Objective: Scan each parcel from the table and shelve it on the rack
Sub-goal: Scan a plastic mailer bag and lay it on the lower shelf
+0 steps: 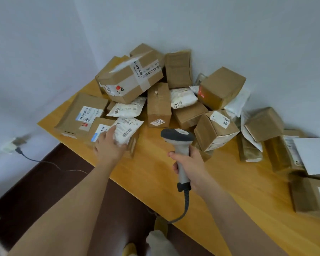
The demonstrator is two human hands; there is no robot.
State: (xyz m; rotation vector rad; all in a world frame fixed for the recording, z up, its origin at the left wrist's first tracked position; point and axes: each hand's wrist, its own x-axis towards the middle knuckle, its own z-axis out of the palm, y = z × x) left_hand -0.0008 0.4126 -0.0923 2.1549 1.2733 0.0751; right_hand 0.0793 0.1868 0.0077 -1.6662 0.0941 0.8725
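Taking up most of the shot is a yellow wooden table (155, 163) pushed into the corner of two pale walls, with a dark floor (63, 182) below its near edge. Heaped toward that corner is a pile of cardboard parcels, the biggest being a taped box with a printed phone number (129, 80) sitting tilted on top of the others. A flat brown box with a shipping label (79, 115) lies at the left edge of the table, a tall narrow box (158, 104) stands near the middle, and a box marked 82 (215, 130) sits to the right of it. More boxes trail off along the right side, kinda blurry there.

Between the boxes are a few white poly mailer bags. One white mailer with a barcode label (126, 131) lies on top of a low brown box near the front left of the pile, and the left hand (107, 146) rests on its near end, fingers fairly straight and flat on the bag, not curled round it.

The right hand (190, 165) is wrapped tight round the handle of a grey barcode scanner (177, 139), held upright above the table just right of that mailer, its coiled cable (186, 204) dropping off the table edge. A wall socket with a plug (13, 143) shows on the left wall.
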